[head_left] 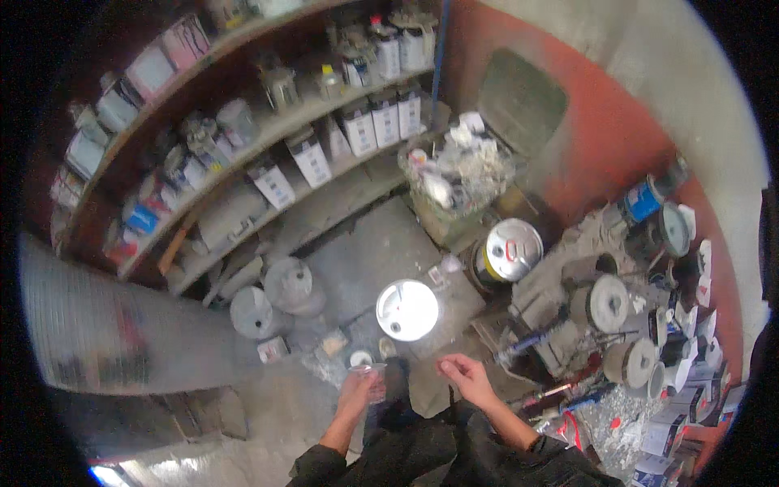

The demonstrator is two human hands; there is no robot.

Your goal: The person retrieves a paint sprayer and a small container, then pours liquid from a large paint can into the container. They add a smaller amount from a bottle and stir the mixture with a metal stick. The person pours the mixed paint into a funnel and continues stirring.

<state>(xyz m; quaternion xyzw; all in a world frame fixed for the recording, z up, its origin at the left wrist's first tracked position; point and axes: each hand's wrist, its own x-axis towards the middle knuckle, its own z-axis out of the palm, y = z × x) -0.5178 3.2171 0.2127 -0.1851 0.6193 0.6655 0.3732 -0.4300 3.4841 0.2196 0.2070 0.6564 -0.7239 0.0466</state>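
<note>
My left hand (357, 394) is closed around a see-through plastic cup (376, 390), held upright in front of my body. To its right, my right hand (468, 380) hangs in the air, with its fingers curled in and the thumb pressed close. Whether anything small sits between those fingertips is too blurred to tell. Just beyond both hands, a metal drum with a shiny round lid (407, 310) stands on the floor. A small white-topped container (361, 358) lies past the cup.
Shelves (324, 114) with cans and boxed tins line the left and back. A full waste bin (454, 203) stands by the red wall, beside a yellow-black drum (511, 252). Cluttered cans (604, 304) fill the right. Two pale drums (288, 284) stand at left.
</note>
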